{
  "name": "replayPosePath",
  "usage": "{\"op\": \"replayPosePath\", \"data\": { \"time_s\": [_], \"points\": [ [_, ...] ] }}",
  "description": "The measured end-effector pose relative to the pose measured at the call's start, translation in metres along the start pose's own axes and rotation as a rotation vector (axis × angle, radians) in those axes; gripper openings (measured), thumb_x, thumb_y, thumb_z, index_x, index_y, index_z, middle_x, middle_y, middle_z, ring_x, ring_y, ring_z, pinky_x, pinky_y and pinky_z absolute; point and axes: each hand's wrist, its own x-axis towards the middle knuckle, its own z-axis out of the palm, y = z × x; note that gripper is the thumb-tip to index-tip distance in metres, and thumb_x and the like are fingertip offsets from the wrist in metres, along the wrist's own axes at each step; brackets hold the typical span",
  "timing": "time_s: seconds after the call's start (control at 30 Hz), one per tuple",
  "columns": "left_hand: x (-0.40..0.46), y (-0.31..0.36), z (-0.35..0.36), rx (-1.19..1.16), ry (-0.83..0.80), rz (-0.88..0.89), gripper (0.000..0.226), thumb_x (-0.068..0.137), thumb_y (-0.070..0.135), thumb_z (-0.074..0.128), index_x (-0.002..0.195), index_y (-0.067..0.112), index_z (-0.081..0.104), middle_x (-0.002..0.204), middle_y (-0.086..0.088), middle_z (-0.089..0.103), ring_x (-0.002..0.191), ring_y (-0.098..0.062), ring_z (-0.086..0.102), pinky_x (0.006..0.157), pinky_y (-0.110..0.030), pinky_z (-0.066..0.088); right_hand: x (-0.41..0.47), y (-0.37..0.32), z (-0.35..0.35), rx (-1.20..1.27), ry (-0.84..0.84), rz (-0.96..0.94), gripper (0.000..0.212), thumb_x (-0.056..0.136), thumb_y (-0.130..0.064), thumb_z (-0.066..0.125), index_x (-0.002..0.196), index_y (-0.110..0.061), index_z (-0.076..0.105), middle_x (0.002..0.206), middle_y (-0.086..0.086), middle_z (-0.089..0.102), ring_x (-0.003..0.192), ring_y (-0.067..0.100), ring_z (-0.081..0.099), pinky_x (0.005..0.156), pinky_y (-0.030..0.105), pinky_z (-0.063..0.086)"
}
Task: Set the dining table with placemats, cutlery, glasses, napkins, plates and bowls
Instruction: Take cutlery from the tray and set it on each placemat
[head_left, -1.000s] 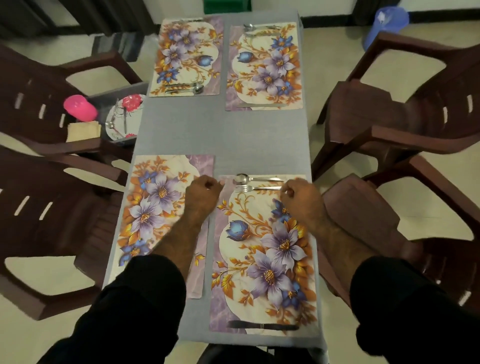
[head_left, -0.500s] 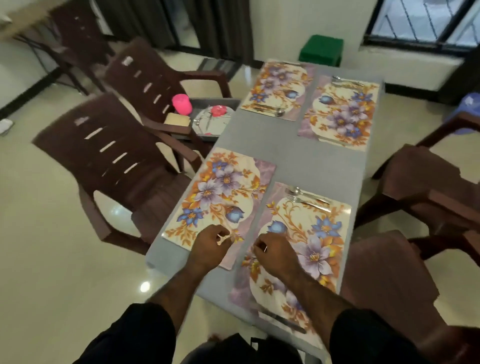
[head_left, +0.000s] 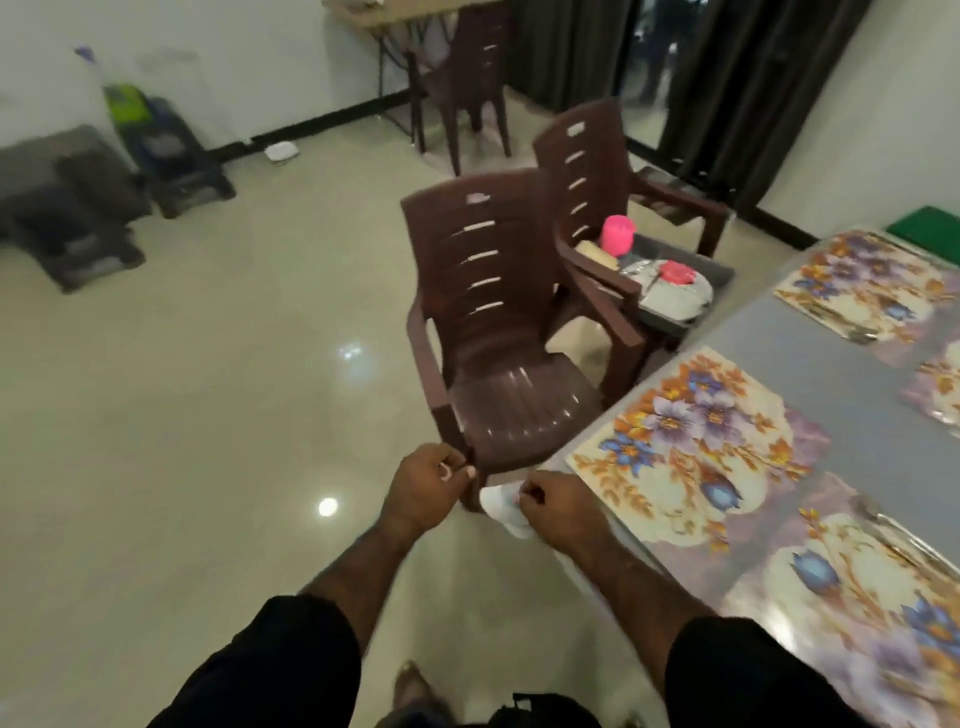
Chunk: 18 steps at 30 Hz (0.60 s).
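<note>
Both hands, left hand (head_left: 428, 480) and right hand (head_left: 545, 501), are curled, nothing clearly gripped; supplies tray (head_left: 719, 270) is found ahead-right, right hand nearer.

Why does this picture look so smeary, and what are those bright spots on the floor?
Head view: motion blur smears the whole frame, worst at the bags by the left wall; the spots are lamp glare on the glossy floor; the placemats shine too; the wide lens bends the edges.
</note>
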Motion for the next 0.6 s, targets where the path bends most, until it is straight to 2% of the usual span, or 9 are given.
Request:
{"op": "replayPosePath", "data": {
  "time_s": [0.07,0.13,0.3,0.47,0.6],
  "points": [
    [0.009,-0.026,-0.034,-0.010,-0.006,-0.007,0.013,0.088,0.029,0.084,0.088,0.024,0.072,0.093,0.004,0.069,0.080,-0.010,0.063,0.071,-0.012,0.042,0.019,-0.039,0.012,0.026,-0.025,0.003,0.018,0.091,-0.035,0.069,0.076,-0.023,0.068,0.075,-0.007,0.067,0.073,0.013,0.061,0.068,0.032,0.048],
    [0.017,-0.058,-0.079,-0.036,0.003,-0.033,0.014,0.089,0.030,0.084,0.088,0.027,0.070,0.095,0.005,0.069,0.082,-0.009,0.064,0.071,-0.017,0.044,0.042,-0.086,0.034,0.051,-0.042,-0.015,0.020,0.089,-0.034,0.073,0.073,-0.026,0.064,0.071,-0.010,0.066,0.069,0.011,0.062,0.067,0.032,0.052],
    [0.052,-0.116,-0.161,-0.059,0.060,-0.126,0.015,0.088,0.038,0.084,0.086,0.034,0.069,0.096,0.010,0.070,0.085,-0.007,0.066,0.077,-0.026,0.052,0.099,-0.168,0.072,0.058,-0.102,-0.039,0.022,0.084,-0.041,0.070,0.080,-0.020,0.071,0.075,-0.005,0.072,0.072,0.016,0.068,0.069,0.036,0.058],
    [0.122,-0.148,-0.198,-0.106,0.064,-0.164,0.015,0.090,0.038,0.082,0.087,0.038,0.068,0.101,0.012,0.069,0.089,-0.006,0.065,0.076,-0.025,0.050,0.180,-0.217,0.088,0.031,-0.094,-0.050,0.018,0.090,-0.035,0.074,0.080,-0.021,0.071,0.074,-0.009,0.070,0.071,0.008,0.065,0.071,0.033,0.056],
    [0.204,-0.163,-0.215,-0.116,0.045,-0.149,0.013,0.090,0.038,0.083,0.091,0.035,0.070,0.103,0.011,0.070,0.089,-0.007,0.066,0.076,-0.022,0.050,0.268,-0.239,0.106,-0.001,-0.088,-0.037,0.023,0.091,-0.045,0.072,0.078,-0.026,0.067,0.073,-0.010,0.066,0.071,0.009,0.063,0.070,0.034,0.057]
  ]
}}
